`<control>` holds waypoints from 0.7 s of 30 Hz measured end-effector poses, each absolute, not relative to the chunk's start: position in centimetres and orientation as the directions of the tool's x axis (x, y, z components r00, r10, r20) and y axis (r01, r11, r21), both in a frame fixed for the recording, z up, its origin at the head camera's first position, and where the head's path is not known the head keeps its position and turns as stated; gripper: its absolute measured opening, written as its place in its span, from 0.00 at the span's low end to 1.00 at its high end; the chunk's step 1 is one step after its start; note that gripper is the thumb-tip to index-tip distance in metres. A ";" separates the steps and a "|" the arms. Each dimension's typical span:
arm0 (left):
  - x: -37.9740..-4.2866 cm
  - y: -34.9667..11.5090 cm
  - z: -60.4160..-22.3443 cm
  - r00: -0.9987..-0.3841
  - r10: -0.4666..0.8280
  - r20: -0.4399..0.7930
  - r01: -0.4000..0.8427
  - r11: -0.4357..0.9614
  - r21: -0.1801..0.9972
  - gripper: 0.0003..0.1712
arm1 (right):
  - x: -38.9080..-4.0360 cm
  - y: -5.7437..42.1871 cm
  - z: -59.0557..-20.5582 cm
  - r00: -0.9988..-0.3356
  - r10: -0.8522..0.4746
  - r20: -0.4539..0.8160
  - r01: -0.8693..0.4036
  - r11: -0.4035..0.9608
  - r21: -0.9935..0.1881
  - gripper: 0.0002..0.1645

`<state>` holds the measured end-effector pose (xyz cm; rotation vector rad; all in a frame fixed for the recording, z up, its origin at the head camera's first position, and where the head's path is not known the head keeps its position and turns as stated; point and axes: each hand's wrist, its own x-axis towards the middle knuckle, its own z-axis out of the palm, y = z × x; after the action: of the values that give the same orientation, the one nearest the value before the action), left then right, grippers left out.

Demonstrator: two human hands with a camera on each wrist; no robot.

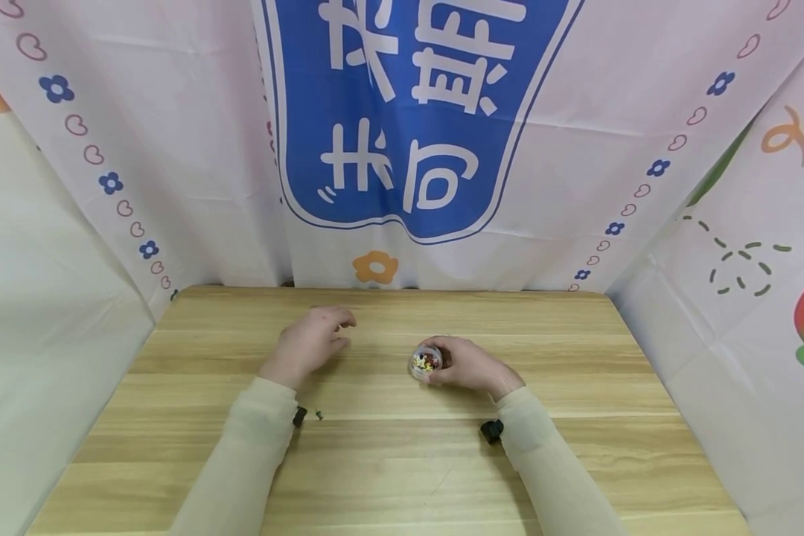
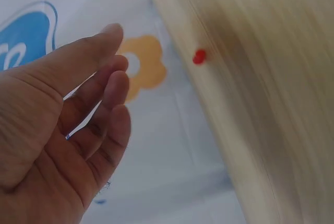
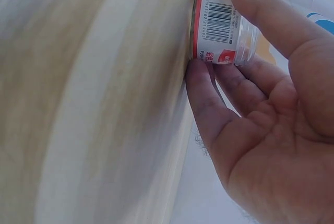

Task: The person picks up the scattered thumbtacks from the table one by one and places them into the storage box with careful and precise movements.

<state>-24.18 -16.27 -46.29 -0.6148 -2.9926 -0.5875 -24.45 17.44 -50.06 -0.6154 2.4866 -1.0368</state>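
Note:
My right hand (image 1: 472, 365) grips a small round jar (image 1: 420, 374), its thumb and fingers on either side of the wall. The jar is uncapped and holds colourful push pins (image 1: 426, 362). Its white and red label with a barcode (image 3: 218, 22) shows in the right wrist view, below a clear rim. My left hand (image 1: 308, 341) hovers over the left half of the table, fingers loosely bent, thumb apart, nothing between them. In the left wrist view a red push pin (image 2: 199, 56) appears against the wood, beyond the fingertips.
A small dark pin (image 1: 318, 415) lies on the wooden table (image 1: 388, 469) beside the left wrist. Printed white cloth (image 1: 194, 149) hangs behind the table's back edge, with more cloth at both sides. A black wrist camera (image 1: 492, 431) sits at the right cuff.

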 end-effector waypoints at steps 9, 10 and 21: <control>-24.8 -18.3 -47.1 -0.934 0.355 0.052 0.354 0.891 0.285 0.16 | -24.5 17.4 -50.2 -0.836 -0.520 -0.178 -0.230 0.626 -0.745 0.33; -24.8 -18.3 -47.1 -0.934 0.353 0.047 0.351 0.893 0.281 0.16 | -24.5 17.4 -50.2 -0.835 -0.520 -0.178 -0.231 0.625 -0.746 0.33; -24.5 -18.0 -48.0 -0.908 0.416 0.050 0.417 0.885 0.206 0.09 | -24.5 17.4 -50.1 -0.835 -0.522 -0.175 -0.241 0.633 -0.736 0.33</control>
<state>-24.55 -17.98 -47.96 -0.6732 -3.0456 -0.3345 -24.48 17.44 -50.15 -0.6071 2.4836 -1.0403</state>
